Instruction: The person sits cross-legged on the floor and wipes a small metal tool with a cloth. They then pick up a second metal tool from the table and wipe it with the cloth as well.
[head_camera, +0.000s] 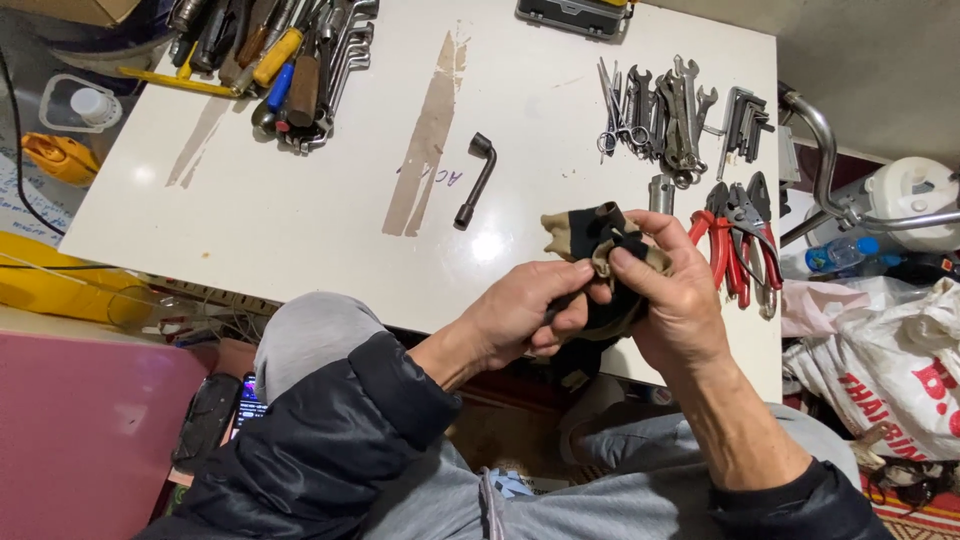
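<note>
Head view: left hand (520, 315) and right hand (672, 290) both pinch shut on the black-and-tan glove (592, 240), just beside the red-handled pliers (722, 250); I'd grip near the cuff, I judge.

A single head-worn camera looked steeply down from above the seated person. It sat close over the white table (300, 210), which filled the frame's upper half.
</note>
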